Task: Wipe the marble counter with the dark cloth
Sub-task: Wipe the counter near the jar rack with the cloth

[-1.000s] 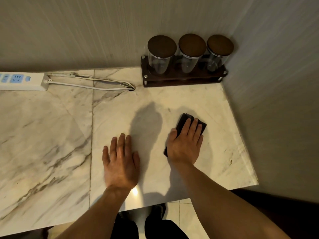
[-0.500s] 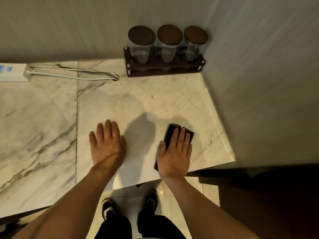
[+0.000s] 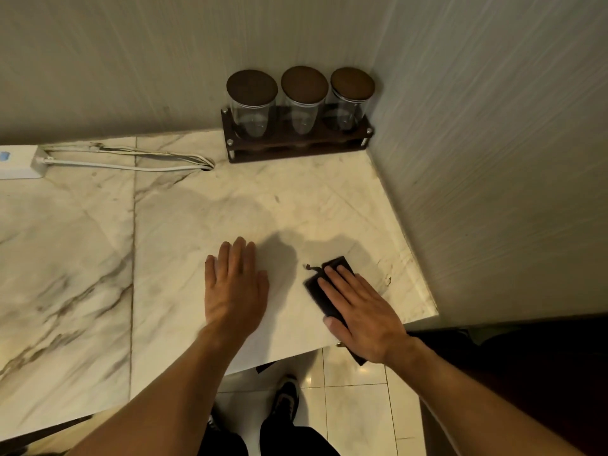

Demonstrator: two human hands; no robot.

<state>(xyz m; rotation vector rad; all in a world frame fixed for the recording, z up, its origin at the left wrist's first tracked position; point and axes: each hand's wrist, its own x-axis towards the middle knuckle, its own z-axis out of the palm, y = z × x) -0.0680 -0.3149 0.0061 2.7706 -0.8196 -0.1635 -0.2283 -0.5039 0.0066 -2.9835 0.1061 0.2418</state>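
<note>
The right hand (image 3: 363,319) lies flat, palm down, fingers extended and slightly spread, pressing on the dark cloth (image 3: 324,291); it grips nothing, only bears down on the fabric. The cloth sits on the marble counter (image 3: 184,232) near its front edge, toward the right corner, and its rear end hangs over the edge below the wrist. A thin loop of thread or tag sticks out from the cloth at about 10 o'clock. The left hand (image 3: 233,287) rests at 9 o'clock from the right hand, well apart from the cloth, open and flat on the bare marble with fingers close together, holding nothing.

At 12 o'clock from the hands, in the corner where the two walls meet, a dark wooden rack (image 3: 297,144) holds three clear jars (image 3: 304,100) with brown round lids, standing upright in a row. At 10 o'clock, a white power strip (image 3: 19,164) lies against the back wall, with white cables (image 3: 131,158) running toward a hole in the counter. Below the counter edge, tiled floor and dark shoes (image 3: 286,396) show.
</note>
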